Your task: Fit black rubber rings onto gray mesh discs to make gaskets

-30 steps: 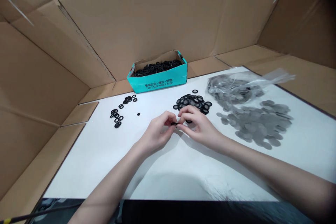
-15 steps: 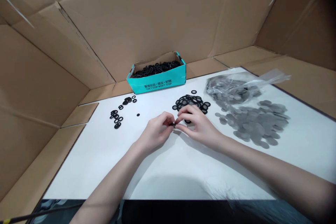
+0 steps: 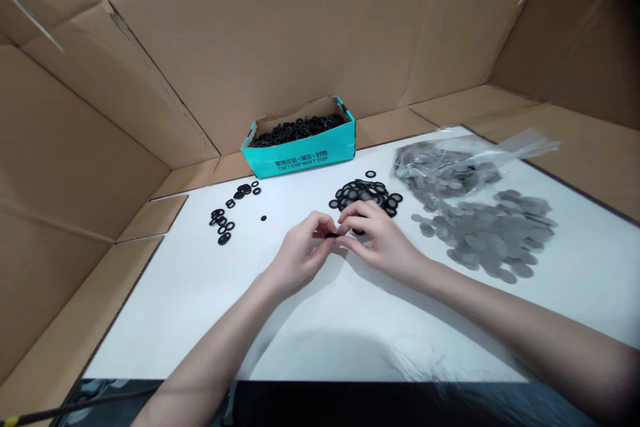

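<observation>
Between the fingertips of both hands is a small black ring (image 3: 331, 235), seen nearly edge-on and partly covered by the fingers. My left hand (image 3: 306, 247) pinches its left side, thumb below and fingers above. From the other side my right hand (image 3: 373, 233) grips it with thumb and fingertips. Just behind the right hand lies a heap of black rings with grey mesh discs in them (image 3: 353, 194). Loose black rings (image 3: 223, 221) are scattered on the white table (image 3: 200, 313) to the left. A pile of loose grey mesh discs (image 3: 500, 233) spreads out at the right.
At the back stands a turquoise box (image 3: 305, 159) full of black rings. A clear plastic bag (image 3: 450, 167) of grey discs lies at the back right. One small black piece (image 3: 263, 218) sits apart. Cardboard walls (image 3: 280, 33) enclose the table's back and sides.
The black ring has turned slightly between the fingertips, and more of its dark edge shows. Both hands stay in nearly the same place. The piles look unchanged.
</observation>
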Demonstrator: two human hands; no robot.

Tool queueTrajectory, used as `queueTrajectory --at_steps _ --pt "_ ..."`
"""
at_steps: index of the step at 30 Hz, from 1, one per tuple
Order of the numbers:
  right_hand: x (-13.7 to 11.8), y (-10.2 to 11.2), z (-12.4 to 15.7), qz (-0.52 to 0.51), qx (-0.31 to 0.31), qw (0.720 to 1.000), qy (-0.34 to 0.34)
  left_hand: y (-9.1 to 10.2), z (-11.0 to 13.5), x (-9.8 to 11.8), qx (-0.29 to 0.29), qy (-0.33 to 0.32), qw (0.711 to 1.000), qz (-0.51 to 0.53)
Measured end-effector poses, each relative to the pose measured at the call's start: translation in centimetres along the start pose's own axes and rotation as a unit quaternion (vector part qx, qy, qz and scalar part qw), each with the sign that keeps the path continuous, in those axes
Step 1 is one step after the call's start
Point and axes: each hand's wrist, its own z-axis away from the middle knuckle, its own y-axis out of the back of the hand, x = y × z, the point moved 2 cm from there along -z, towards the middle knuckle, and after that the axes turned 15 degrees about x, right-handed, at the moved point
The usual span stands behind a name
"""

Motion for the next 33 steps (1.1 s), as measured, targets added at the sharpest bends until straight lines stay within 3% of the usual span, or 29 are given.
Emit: queueTrajectory --at_steps 14,22,33 --pt "-0.18 -0.17 0.11 -0.007 0.001 1.000 0.025 0.03 0.05 -0.51 -0.043 -0.015 0.999 -0.021" --pt "-0.04 0.01 0.01 0.007 0.026 0.999 0.031 0.23 -0.18 -0.24 -0.008 -0.006 1.000 -0.003" --pt "-0.60 -0.02 0.22 0.009 0.019 0.998 0.059 0.17 -0.08 0.09 -0.016 0.021 0.999 0.022"
